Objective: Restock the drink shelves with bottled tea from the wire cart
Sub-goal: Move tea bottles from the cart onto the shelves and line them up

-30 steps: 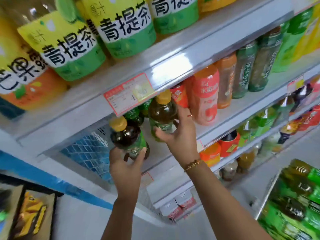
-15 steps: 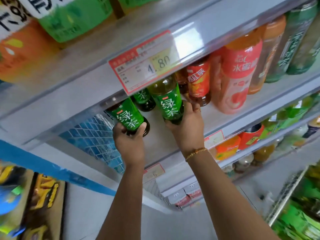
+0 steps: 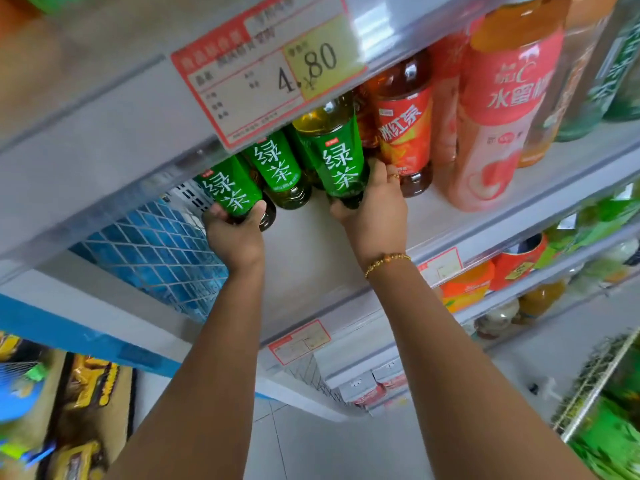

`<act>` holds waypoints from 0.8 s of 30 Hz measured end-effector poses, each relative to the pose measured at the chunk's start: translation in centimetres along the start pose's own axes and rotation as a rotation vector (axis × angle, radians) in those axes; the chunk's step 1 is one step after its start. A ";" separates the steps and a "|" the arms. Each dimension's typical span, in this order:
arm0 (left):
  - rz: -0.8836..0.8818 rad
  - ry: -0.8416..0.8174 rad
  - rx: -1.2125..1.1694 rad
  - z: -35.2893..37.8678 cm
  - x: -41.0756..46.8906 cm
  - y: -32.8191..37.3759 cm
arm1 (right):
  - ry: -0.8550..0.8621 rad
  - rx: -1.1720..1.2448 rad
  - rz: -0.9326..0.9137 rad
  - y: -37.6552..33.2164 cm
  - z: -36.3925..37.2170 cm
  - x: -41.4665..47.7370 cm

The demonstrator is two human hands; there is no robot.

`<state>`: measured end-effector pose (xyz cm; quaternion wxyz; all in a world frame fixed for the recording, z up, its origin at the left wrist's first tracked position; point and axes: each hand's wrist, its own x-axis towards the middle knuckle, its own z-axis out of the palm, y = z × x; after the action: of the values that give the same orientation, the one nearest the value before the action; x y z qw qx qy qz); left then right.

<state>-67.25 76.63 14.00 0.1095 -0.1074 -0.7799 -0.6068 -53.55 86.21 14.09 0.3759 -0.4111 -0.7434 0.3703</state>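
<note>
Left grip point(image 3: 235, 237) wrapped round base of green tea bottle point(image 3: 230, 190), tilted at left end of shelf point(image 3: 311, 251). Right grip point(image 3: 374, 216) held second green tea bottle point(image 3: 341, 164) on shelf, beside red tea bottle point(image 3: 405, 140).

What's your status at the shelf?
Left hand grips left green tea bottle; right hand grips right green tea bottle. Both over the shelf. Red tea bottle close beside right hand.
</note>
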 end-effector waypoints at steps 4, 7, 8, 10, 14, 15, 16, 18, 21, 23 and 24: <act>-0.018 -0.004 -0.015 0.4 0.4 0.4 | -0.025 0.020 -0.012 0.0 -0.2 0.0; -0.015 -0.014 -0.012 0.4 0.6 0.1 | -0.023 0.018 -0.026 0.0 -0.2 0.1; -0.015 -0.025 -0.016 0.3 0.7 -0.1 | -0.027 0.016 -0.026 0.1 -0.2 0.2; -0.023 -0.047 -0.025 0.2 0.8 -0.3 | -0.033 0.019 -0.033 0.1 -0.2 0.2; -0.041 -0.082 0.016 -0.1 0.3 -0.7 | -0.016 0.018 -0.046 0.2 -0.2 0.3; -0.047 -0.102 0.037 -0.2 0.0 -0.8 | -0.012 0.012 -0.049 0.2 -0.1 0.2; -0.048 -0.126 0.065 -0.4 -0.5 -0.8 | -0.011 0.005 -0.049 0.2 -0.1 0.2; -0.030 -0.175 0.136 -1.0 -1.7 -0.3 | -0.019 0.000 -0.043 0.2 -0.1 0.2; -0.077 -0.260 0.171 -2.2 -3.9 1.0 | -0.036 0.024 -0.006 -0.3 -0.6 0.0; -0.109 -0.343 0.074 -3.3 -6.3 2.1 | -0.048 0.050 -0.004 -0.4 -1.8 -0.6; -0.107 -0.387 0.011 -3.8 -7.9 3.0 | -0.051 0.052 -0.020 -0.4 -2.8 -1.3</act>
<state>-58.67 73.43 15.32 -0.0744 -0.1798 -0.7944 -0.5753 -50.74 85.57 15.30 0.3710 -0.3845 -0.7468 0.3959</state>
